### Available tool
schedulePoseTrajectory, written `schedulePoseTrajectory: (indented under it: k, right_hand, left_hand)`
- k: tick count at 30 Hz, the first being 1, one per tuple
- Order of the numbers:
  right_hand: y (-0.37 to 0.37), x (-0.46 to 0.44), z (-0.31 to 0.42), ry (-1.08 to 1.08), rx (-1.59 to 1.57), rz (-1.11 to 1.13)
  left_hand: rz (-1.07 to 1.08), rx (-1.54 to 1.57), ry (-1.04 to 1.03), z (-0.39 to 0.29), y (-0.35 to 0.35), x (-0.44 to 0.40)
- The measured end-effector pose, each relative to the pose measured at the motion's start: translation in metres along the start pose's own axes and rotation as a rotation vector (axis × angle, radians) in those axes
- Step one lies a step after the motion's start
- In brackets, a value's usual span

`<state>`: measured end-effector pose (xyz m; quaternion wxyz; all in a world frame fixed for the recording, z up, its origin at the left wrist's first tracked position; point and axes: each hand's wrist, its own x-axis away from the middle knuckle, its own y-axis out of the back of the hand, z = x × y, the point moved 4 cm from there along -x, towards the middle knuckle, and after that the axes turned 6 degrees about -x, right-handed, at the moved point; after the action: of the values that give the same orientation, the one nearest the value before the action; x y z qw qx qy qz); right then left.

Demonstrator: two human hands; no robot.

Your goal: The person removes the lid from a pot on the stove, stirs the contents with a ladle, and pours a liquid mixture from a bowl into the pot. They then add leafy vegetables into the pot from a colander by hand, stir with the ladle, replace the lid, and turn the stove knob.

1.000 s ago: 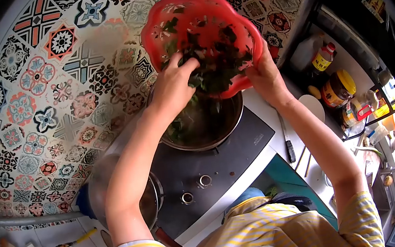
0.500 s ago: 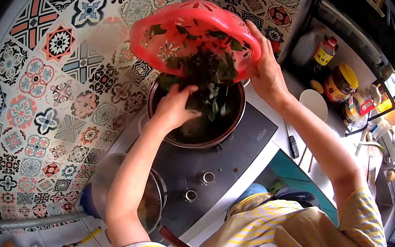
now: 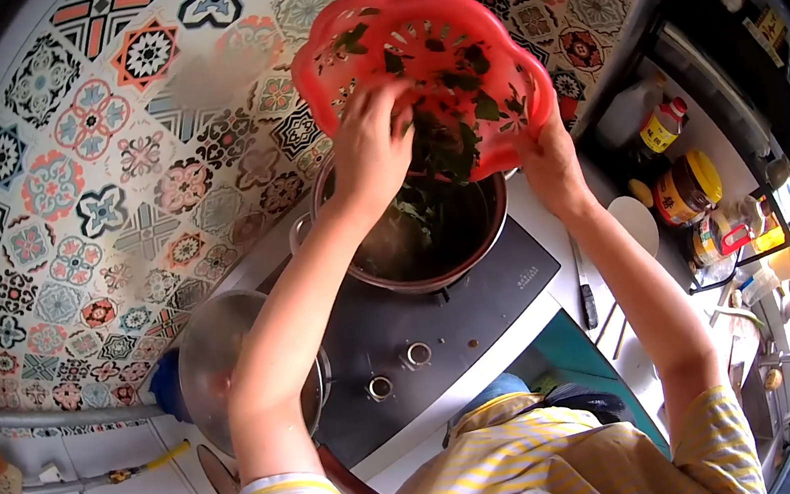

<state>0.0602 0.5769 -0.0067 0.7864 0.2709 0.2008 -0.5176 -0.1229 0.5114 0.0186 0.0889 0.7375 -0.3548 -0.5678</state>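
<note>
A red plastic colander (image 3: pixel 425 25) is tipped over a pot (image 3: pixel 423 286) on the stove. Dark leafy greens (image 3: pixel 446 144) spill from its lower rim into the pot, and several leaves cling to its inside wall. My right hand (image 3: pixel 554 169) grips the colander's right rim. At the colander's left side, my left hand (image 3: pixel 371 149) reaches in with bent fingers closed around some of the greens; the fingertips are slightly blurred. Below the falling leaves, the pot's contents look dark, and the leaves and colander partly cover its opening.
A pan with a glass lid (image 3: pixel 217 348) sits on the left of the black cooktop (image 3: pixel 444 382), behind my left forearm. On the right counter are a knife (image 3: pixel 587 301), a white bowl (image 3: pixel 632 226), a yellow-lidded jar (image 3: pixel 688 188) and bottles (image 3: pixel 663 126). Patterned tiles (image 3: pixel 139 151) cover the wall.
My left hand has risen from the pot's opening to the colander's inside. The colander is tilted more upright toward me, and fewer leaves remain in it.
</note>
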Motion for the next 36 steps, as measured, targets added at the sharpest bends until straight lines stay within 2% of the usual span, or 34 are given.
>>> schedulePoseTrajectory:
  k: [3, 5, 6, 7, 9, 10, 12, 15, 17, 20, 21, 23, 25, 26, 27, 29, 30, 33, 34, 36]
  right_hand:
    - [-0.009, 0.001, 0.005, -0.089, -0.130, 0.050]
    - [-0.016, 0.002, 0.017, -0.073, -0.185, 0.029]
    - [-0.014, 0.002, 0.020, -0.155, -0.224, 0.007]
    - [-0.012, 0.000, 0.015, -0.169, -0.246, 0.021]
    - [-0.001, -0.006, -0.003, -0.190, -0.299, 0.034]
    - [0.004, -0.009, 0.002, -0.089, -0.053, 0.042]
    - [0.006, -0.012, 0.008, -0.029, 0.003, 0.036]
    - [0.000, -0.009, 0.012, -0.029, 0.053, 0.049]
    - [-0.002, -0.009, 0.006, -0.039, 0.074, 0.067]
    - [-0.002, -0.006, 0.010, -0.031, 0.093, 0.075]
    - [-0.002, -0.005, 0.011, -0.119, -0.001, 0.084]
    - [-0.003, -0.005, 0.018, -0.289, -0.190, 0.097]
    - [-0.001, -0.003, 0.013, -0.127, -0.017, 0.085]
    - [-0.001, -0.003, 0.014, -0.025, 0.070, 0.064]
    - [0.000, -0.001, 0.011, -0.093, 0.009, 0.054]
    - [0.001, 0.004, 0.006, -0.229, -0.117, 0.039]
    - [0.002, 0.001, 0.005, -0.187, -0.157, 0.014]
    - [0.007, -0.005, 0.008, -0.076, -0.066, -0.008]
    - [0.007, -0.004, 0.012, -0.093, -0.064, 0.006]
    - [0.005, 0.001, 0.023, -0.166, -0.065, 0.018]
  left_hand:
    - [-0.208, -0.026, -0.111, -0.010, -0.018, -0.025]
    - [-0.064, -0.150, -0.217, -0.022, -0.036, -0.028]
    - [0.000, -0.319, -0.350, -0.025, -0.047, -0.023]
    - [0.112, -0.146, -0.326, -0.031, -0.048, -0.012]
    - [0.261, -0.160, -0.391, -0.020, -0.065, 0.020]
    - [0.444, -0.190, -0.335, -0.017, -0.062, 0.017]
    - [0.820, -0.235, -0.197, -0.014, -0.048, 0.014]
    - [0.225, -0.338, -0.279, -0.016, -0.014, -0.017]
    - [-0.081, -0.660, -0.435, -0.013, 0.002, -0.037]
    - [-0.028, -0.758, -0.432, 0.014, 0.014, -0.041]
    - [-0.031, -0.775, -0.460, 0.021, 0.011, -0.036]
    - [0.045, -0.731, -0.364, 0.030, 0.002, -0.022]
    - [0.149, -0.646, -0.245, 0.031, -0.007, -0.008]
    - [0.179, -0.612, -0.256, 0.028, -0.009, -0.003]
    - [0.209, -0.579, -0.264, 0.025, -0.010, 0.002]
    - [0.457, -0.500, -0.158, 0.019, -0.012, 0.008]
    - [0.579, -0.459, -0.108, 0.019, -0.014, 0.009]
    - [0.063, -0.540, -0.371, 0.011, -0.003, -0.001]
    - [-0.028, -0.637, -0.369, 0.005, 0.005, -0.012]
    - [0.019, -0.768, -0.337, 0.011, 0.009, -0.021]
